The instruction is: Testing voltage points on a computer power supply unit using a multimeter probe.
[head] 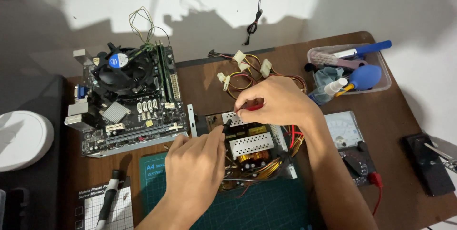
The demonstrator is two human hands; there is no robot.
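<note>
An opened power supply unit (252, 145) with bare circuit board, copper coils and coloured wires lies on a green cutting mat (266, 206). My left hand (196, 170) rests over its left side and holds a black probe (225, 125) whose tip touches the board near the unit's top left. My right hand (278, 101) hovers above the unit's back edge, fingers pinched on a red probe (252, 107) that points left.
A motherboard (126, 99) with a fan cooler lies left of the unit. An analogue multimeter (350, 144) sits at the right, beyond it a clear tub (350, 68) of cleaning tools. A screwdriver (108, 201) rests on a screw mat at bottom left.
</note>
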